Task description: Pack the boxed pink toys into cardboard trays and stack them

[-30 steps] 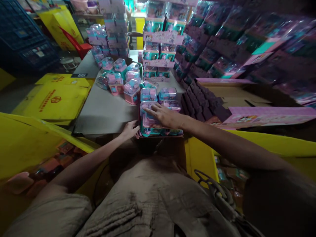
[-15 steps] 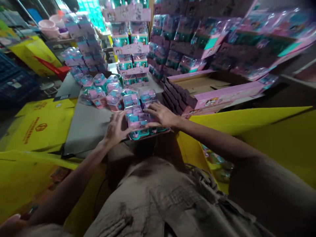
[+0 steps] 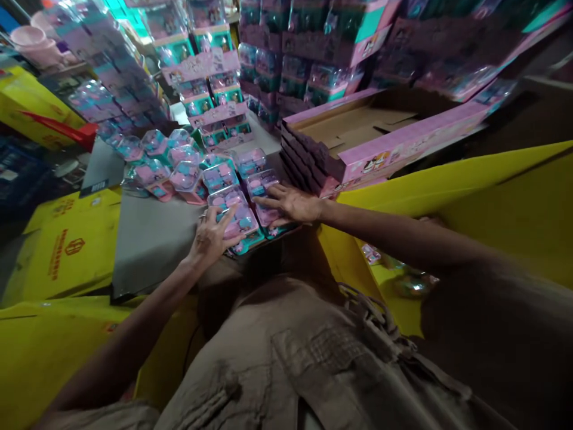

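Pink-and-teal toy packs [image 3: 233, 215] under clear plastic lie on a grey surface [image 3: 147, 239]. Yellow cartons [image 3: 67, 245] carry red print. The open flat box [image 3: 380, 137] is pink outside, plain brown cardboard inside.

dim, murky scene with brighter light perhaps from the far top, smeared blur and wide-angle bending at edges

The left hand [image 3: 211, 235], a second ago at the near edge of the grey worktop [image 3: 147, 239] beside the pink and teal clear-plastic toy packs [image 3: 237, 218], now lies on top of them with fingers spread. The right hand [image 3: 290, 203] sits further right on the packs.
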